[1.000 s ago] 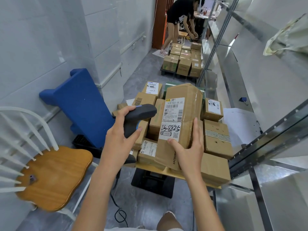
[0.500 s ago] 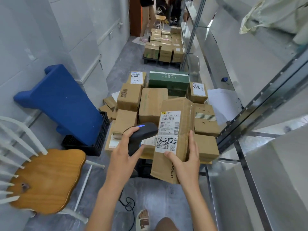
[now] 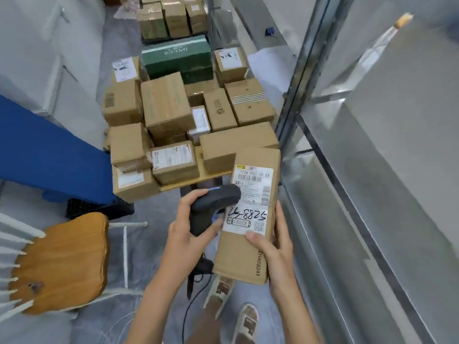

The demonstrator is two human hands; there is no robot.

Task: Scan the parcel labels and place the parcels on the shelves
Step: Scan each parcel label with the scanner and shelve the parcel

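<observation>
A long cardboard parcel point(image 3: 250, 214) is gripped at its near end by the right hand point(image 3: 275, 247), thumb pressed just below the white label point(image 3: 250, 199), while a black scanner point(image 3: 211, 207) is clasped in the left hand point(image 3: 183, 234), its head laid against the label's left edge. The parcel's long axis is pointed away from the body, and the metal shelves point(image 3: 347, 184) are seen immediately to its right, on the side of the holding hand. One parcel and one scanner are held; beyond, well over a dozen parcels are stacked on a low tabletop point(image 3: 188, 182).
</observation>
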